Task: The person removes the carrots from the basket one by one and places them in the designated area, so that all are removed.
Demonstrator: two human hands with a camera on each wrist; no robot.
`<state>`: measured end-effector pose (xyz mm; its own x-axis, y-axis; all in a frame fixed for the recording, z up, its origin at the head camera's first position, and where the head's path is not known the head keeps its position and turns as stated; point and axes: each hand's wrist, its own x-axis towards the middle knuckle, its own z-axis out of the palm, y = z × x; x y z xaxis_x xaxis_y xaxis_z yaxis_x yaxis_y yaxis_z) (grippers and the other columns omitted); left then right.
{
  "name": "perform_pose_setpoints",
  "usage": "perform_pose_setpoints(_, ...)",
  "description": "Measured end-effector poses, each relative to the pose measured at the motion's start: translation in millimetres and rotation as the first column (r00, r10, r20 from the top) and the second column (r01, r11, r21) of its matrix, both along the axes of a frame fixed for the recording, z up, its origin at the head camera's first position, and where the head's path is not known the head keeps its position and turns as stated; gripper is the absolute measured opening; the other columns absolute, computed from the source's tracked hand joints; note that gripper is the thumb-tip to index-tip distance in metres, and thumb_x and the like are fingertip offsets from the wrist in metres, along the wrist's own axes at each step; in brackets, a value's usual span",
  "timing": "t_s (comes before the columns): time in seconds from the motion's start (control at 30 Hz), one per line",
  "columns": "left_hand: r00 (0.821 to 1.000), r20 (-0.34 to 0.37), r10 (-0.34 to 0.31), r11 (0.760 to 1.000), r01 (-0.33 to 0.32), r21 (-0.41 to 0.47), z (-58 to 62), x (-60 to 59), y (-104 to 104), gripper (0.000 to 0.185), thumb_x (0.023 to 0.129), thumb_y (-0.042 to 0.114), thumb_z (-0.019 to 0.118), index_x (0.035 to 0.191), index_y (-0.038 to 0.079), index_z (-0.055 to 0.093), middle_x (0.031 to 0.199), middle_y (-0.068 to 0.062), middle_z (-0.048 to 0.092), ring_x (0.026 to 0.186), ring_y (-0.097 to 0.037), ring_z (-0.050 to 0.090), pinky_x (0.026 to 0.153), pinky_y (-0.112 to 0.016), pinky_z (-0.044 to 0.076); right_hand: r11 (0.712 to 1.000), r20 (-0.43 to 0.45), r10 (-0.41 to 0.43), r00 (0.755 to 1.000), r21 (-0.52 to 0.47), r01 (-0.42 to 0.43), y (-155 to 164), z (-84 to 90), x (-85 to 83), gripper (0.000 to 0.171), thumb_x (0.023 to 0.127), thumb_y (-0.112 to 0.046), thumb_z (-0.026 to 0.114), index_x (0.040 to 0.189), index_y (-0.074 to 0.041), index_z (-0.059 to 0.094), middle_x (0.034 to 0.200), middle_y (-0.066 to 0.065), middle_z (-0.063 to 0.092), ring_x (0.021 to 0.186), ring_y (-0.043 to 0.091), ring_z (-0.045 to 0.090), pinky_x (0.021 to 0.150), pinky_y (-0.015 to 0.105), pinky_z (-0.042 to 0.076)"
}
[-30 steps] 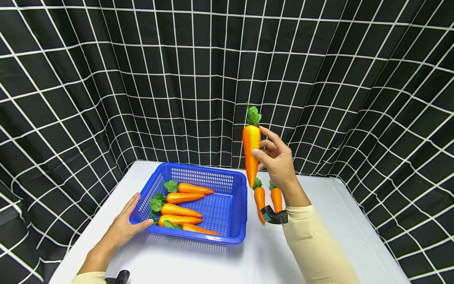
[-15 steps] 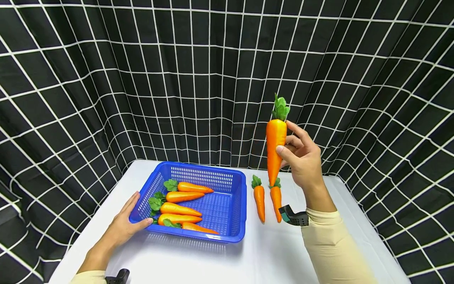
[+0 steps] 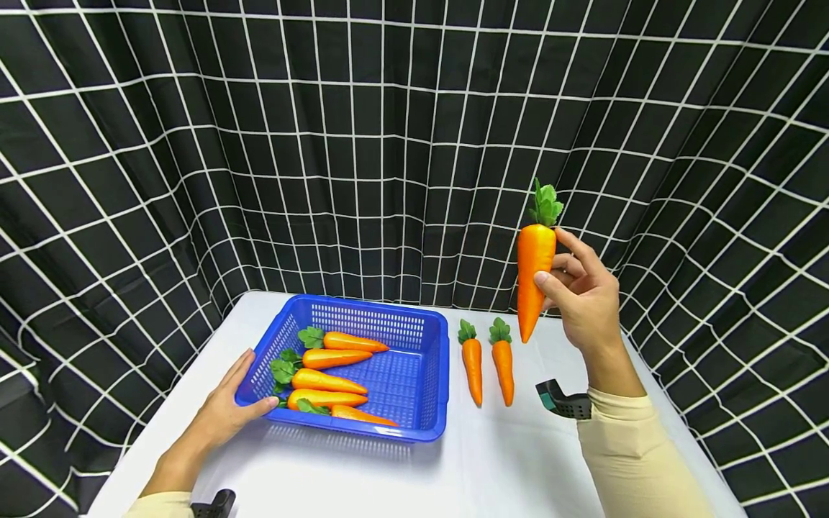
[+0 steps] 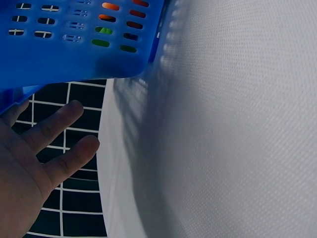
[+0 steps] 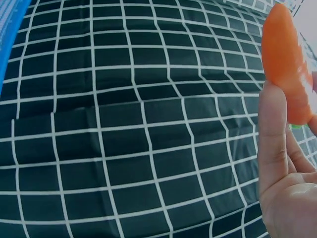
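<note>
My right hand (image 3: 586,298) pinches an orange carrot (image 3: 536,270) with green leaves, raised upright above the back right of the table, tip down. In the right wrist view the thumb lies along the carrot (image 5: 283,59). A blue perforated plastic basket (image 3: 421,434) stands left of centre with several carrots (image 3: 329,383) lying in its left part, leaves toward the left. My left hand (image 3: 223,414) rests at the basket's left front corner, thumb at the rim. In the left wrist view its fingers (image 4: 64,161) are spread and straight beside the basket (image 4: 64,59).
Two carrots lie side by side right of the basket, a left one (image 3: 473,370) and a right one (image 3: 503,370), leaves toward the back. The white table (image 3: 350,478) is enclosed by a black curtain (image 3: 324,180) with a white grid.
My right hand has carried the carrot rightward from beside the basket, past the two carrots on the table, and slightly lower at the end. The left hand and basket have hardly moved.
</note>
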<state>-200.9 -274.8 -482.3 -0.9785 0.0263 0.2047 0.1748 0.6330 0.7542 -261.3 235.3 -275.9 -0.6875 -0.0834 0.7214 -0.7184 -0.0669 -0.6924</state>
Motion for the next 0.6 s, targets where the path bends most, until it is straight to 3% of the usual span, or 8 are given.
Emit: perform_pose_setpoints(0.6,1.0,0.026,0.011,1.0,-0.01,-0.012,1.1,-0.7,0,0.099,0.082,0.034,0.076,0.154,0.004,0.016,0.159,-0.015,0.01,0.141,-0.045,0.011,0.104,-0.069,0.014,0.994,0.04,-0.051,0.998,-0.09,0.055,26,-12.5,-3.8,0.06,0.082,0.02,0.06,0.138,0.001,0.05,0.091,0.016,0.061,0.071,0.021,0.067,0.05,0.027,0.055)
